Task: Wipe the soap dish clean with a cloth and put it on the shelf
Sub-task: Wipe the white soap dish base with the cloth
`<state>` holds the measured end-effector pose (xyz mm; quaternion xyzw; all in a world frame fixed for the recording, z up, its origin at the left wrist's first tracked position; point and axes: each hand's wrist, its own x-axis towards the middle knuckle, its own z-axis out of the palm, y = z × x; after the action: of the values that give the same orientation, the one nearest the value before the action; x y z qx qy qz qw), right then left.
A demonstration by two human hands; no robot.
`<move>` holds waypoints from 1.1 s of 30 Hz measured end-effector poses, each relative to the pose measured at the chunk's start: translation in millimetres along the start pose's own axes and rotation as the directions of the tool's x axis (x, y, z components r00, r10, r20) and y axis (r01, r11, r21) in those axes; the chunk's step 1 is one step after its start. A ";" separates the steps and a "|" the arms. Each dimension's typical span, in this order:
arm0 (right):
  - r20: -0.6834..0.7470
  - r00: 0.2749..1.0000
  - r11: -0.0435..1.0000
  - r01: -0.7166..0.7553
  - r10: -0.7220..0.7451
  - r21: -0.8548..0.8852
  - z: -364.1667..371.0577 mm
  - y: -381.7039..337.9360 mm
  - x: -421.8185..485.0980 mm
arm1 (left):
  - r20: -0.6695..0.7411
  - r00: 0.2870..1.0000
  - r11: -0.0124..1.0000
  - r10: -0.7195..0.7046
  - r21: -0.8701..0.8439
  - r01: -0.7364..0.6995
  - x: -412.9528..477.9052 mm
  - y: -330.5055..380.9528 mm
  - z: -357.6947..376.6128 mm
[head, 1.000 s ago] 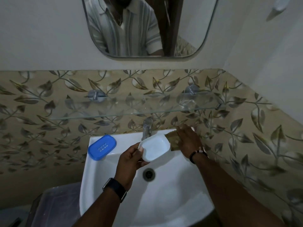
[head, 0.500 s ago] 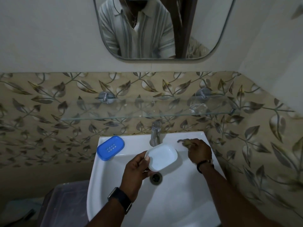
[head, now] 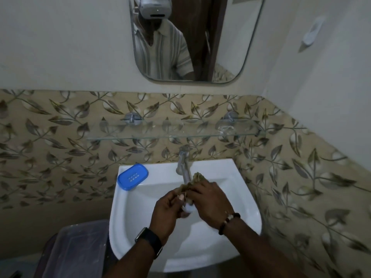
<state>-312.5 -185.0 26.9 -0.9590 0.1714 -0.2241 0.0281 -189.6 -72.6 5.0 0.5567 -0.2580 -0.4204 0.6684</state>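
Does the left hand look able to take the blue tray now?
Likely not yet: the left hand holds the white soap dish under the cloth, though the way to the blue tray looks free.

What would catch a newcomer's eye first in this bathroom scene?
Two hands meet over the white sink: the left hand grips a white soap dish while the right hand presses a brownish cloth onto it, just below the tap. Next comes the bright blue soap tray on the sink's back left corner, and the glass shelf on the leaf-patterned tiles above.
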 end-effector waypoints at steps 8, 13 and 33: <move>-0.030 0.955 0.942 -0.285 0.295 0.180 -9.4 -55.3 3.9 | -0.039 0.999 0.999 0.031 -0.021 -0.031 -28.7 19.5 -9.0; 0.050 0.995 0.959 -0.097 0.087 0.266 -16.8 -62.9 -13.8 | 0.006 0.998 0.998 0.056 -0.027 -0.056 -35.0 26.5 -24.9; 0.192 0.970 0.846 -0.225 0.149 0.483 -37.1 -74.5 -27.7 | 0.223 0.975 0.989 0.027 0.135 -0.058 -47.7 51.4 -46.4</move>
<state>-328.5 -104.7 58.4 -0.9111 0.1974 -0.1859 0.3106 -162.3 -6.3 48.8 0.5466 -0.3713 -0.4460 0.6037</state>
